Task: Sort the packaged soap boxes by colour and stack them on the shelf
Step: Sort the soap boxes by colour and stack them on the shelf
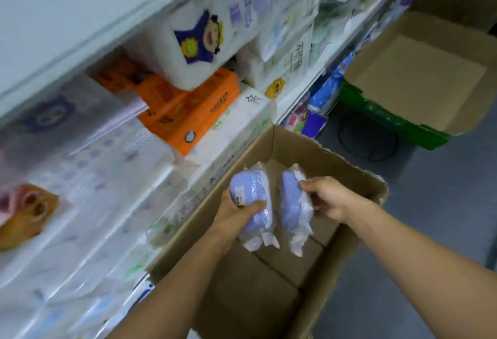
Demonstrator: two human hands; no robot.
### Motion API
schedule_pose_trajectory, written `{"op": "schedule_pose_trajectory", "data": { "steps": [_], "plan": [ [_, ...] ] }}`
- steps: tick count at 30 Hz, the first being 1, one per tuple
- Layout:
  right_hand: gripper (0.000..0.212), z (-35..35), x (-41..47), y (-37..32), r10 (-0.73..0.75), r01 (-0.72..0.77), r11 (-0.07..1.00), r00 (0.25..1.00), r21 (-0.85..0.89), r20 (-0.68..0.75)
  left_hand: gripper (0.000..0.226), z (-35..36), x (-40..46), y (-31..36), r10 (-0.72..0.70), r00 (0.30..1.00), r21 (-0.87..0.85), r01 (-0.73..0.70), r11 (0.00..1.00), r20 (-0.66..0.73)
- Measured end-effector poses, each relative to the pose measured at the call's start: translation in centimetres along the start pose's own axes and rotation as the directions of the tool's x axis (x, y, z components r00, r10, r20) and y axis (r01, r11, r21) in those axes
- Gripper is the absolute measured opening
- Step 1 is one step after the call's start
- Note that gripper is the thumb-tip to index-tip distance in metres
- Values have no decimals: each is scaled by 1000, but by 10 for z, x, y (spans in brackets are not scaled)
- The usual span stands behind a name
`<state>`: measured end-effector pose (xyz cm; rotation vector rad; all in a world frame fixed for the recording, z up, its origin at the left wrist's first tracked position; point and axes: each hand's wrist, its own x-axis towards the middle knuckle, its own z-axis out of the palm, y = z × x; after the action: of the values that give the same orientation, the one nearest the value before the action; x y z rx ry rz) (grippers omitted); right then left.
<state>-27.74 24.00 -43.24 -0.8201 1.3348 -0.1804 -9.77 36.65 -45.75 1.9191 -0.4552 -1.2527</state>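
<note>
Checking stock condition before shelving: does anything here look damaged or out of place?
The near cardboard box has a ragged, torn rim. On the shelf, the orange tissue pack lies askew under a white pack. The two purple packs in the hands look intact.

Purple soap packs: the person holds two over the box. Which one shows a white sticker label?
The purple soap pack in the left hand shows it, a white sticker beside the thumb. The pack in the right hand shows none.
</note>
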Motion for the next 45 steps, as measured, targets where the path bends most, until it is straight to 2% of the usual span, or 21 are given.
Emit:
{"op": "schedule_pose_trajectory", "data": {
  "steps": [3,6,9,12,16,18,22,24,27,31,33,36,38,40,42,45],
  "plan": [
    [18,4,-42,-32,-94,77,991,982,106,161,120,-20,-30,22,14,999,-120,-20,993,-50],
    [18,15,-78,-63,-177,135,977,945,165,276,110,-44,-73,53,42,997,-260,-59,964,-71],
    [26,32,-113,-85,-213,154,972,899,180,382,82,-68,-121,81,85,996,-391,-81,917,-8],
    [15,57,-141,-96,-260,290,957,872,-10,414,75,-84,-159,98,141,990,-491,-114,864,19],
    [19,97,-182,-110,-392,447,888,859,-110,329,53,-103,-209,116,212,974,-502,-226,835,-86],
    [16,114,-203,-117,-489,557,808,816,-193,308,51,-114,-228,119,232,962,-483,-271,832,-140],
    [50,141,-249,-128,-491,666,640,738,-383,463,66,-138,-268,119,263,935,-531,-352,771,-238],
    [53,153,-272,-132,-443,698,559,707,-447,552,81,-154,-288,119,286,923,-550,-383,743,-256],
    [49,174,-297,-139,-389,746,479,653,-463,650,82,-179,-318,120,330,897,-549,-440,711,-293],
    [84,218,-324,-145,-366,786,296,618,-543,696,74,-212,-352,118,396,852,-488,-521,700,-342],
    [92,241,-339,-145,-371,798,277,602,-534,707,73,-231,-367,118,400,839,-459,-538,707,-367],
    [90,273,-359,-146,-374,808,330,586,-487,719,83,-266,-390,117,387,794,-388,-579,717,-470],
    [84,294,-369,-152,-388,833,326,548,-446,740,98,-293,-412,115,360,727,-280,-597,752,-585],
    [81,316,-381,-162,-398,880,277,471,-386,787,98,-324,-436,111,359,646,-117,-573,811,-673],
    [78,340,-394,-171,-406,909,253,410,-331,817,85,-362,-460,105,400,593,44,-522,852,-699],
    [58,383,-417,-185,-427,951,189,303,-244,852,89,-423,-497,102,468,509,237,-453,860,-723]
  ]
}}
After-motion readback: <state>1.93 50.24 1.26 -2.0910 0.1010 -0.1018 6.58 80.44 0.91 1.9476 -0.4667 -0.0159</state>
